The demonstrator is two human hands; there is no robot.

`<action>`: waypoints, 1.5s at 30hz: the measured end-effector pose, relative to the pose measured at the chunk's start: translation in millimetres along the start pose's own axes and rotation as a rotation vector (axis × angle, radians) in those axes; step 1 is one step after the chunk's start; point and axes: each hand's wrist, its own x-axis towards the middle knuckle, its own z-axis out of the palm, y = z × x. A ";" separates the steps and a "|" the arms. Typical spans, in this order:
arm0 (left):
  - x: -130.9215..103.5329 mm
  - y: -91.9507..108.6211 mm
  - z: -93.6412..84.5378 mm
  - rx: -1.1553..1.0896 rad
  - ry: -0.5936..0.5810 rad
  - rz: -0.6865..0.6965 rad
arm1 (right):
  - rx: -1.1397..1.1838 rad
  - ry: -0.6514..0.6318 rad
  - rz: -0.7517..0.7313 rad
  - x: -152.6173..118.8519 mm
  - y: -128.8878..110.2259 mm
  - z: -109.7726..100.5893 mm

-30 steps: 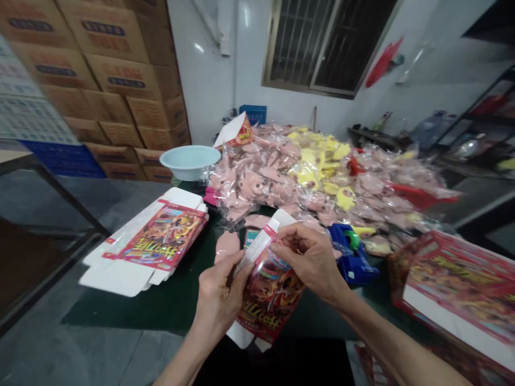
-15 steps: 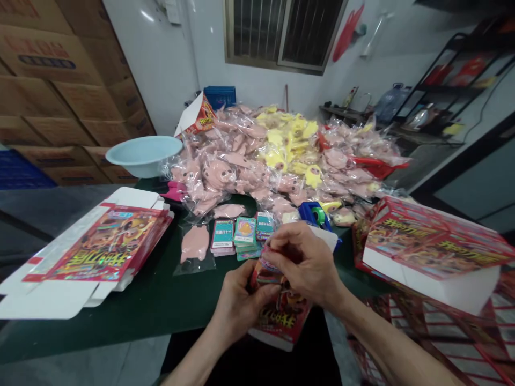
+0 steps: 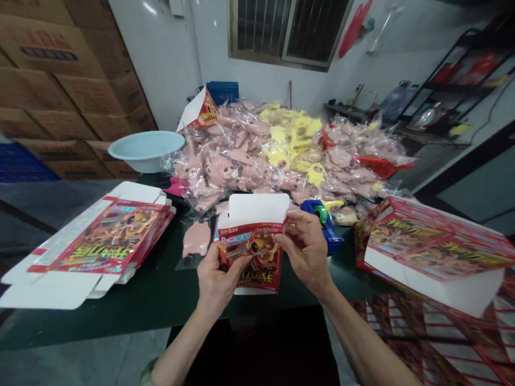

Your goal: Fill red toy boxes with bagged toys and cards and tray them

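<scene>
A small red printed box (image 3: 257, 241) with a raised white flap (image 3: 258, 208) is held upright over the near edge of the green table. My left hand (image 3: 221, 273) grips its left side, thumb across the front. On the right edge, near the top, my right hand (image 3: 303, 247) has its thumb and fingers closed. Behind the box, the stacks of cards are mostly hidden. A bagged flat pink piece (image 3: 196, 239) lies just left of it. The blue tape dispenser (image 3: 330, 236) with green tape stands behind my right hand.
Flattened red boxes (image 3: 107, 236) are stacked at left, a light blue basin (image 3: 147, 146) behind them. Bagged pink and yellow toys (image 3: 241, 161) cover the back of the table (image 3: 161, 308). Filled red cartons (image 3: 434, 236) stand at right, with more red boxes (image 3: 438, 348) below.
The box has been raised forward and turned upright, its white flap now showing at the top. My right hand has shifted from the box's top to its right edge.
</scene>
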 end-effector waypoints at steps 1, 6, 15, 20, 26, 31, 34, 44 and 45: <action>0.5 -0.6 0.6 0.020 0.022 0.012 | 0.009 -0.011 -0.016 0.8 -0.1 1.2; 12.0 -0.6 10.3 0.079 0.060 -0.027 | -0.010 -0.095 0.056 9.0 4.9 0.6; -1.3 -11.7 8.4 0.141 0.043 0.126 | 0.056 -0.124 0.026 -2.9 21.0 -11.8; -23.7 -25.7 -7.1 0.100 -0.004 0.195 | -0.264 -0.145 -0.274 -27.8 8.0 -19.8; -13.7 -8.7 -14.1 0.090 0.098 0.563 | -0.405 -0.199 -0.442 -29.7 -11.6 -24.5; -4.7 17.1 -8.9 -0.013 0.090 0.611 | -0.331 -0.052 -0.355 -30.6 -22.7 -17.1; -5.4 26.1 -3.2 -0.168 0.141 0.406 | -0.236 -0.021 -0.228 -31.2 -28.2 -15.5; -1.3 47.9 -6.9 -0.642 -0.165 0.042 | -0.130 -0.151 -0.162 -23.5 -28.7 -27.2; -2.7 44.4 -4.8 -0.627 -0.160 0.072 | -0.145 -0.131 -0.183 -25.6 -27.9 -28.5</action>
